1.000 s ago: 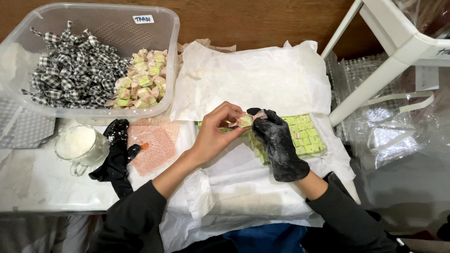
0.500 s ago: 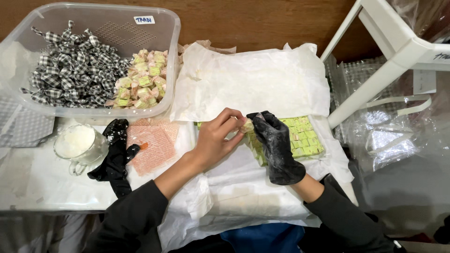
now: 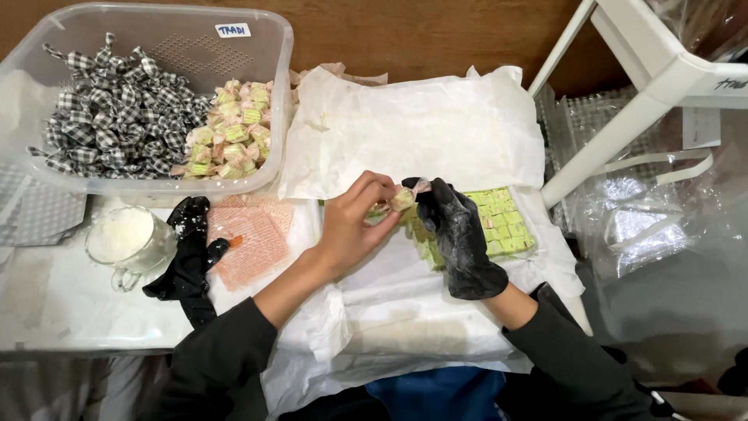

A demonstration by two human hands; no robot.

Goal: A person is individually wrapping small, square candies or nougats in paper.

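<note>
Two hands meeting above white paper (image 3: 421, 132) on the surface. Left hand (image 3: 352, 226), bare, and right hand (image 3: 460, 234), in a black glove, both pinching one small wrapped sweet (image 3: 403, 199) between fingertips, grip narrow and closed on it. Just beneath and right, a block of green sweet squares (image 3: 499, 222). Far left, a clear plastic tub (image 3: 156, 43) holding checked bows (image 3: 109, 101) and wrapped sweets (image 3: 230, 132). Near it, a glass cup of white powder (image 3: 125, 238) and a spare black glove (image 3: 187, 261).
</note>
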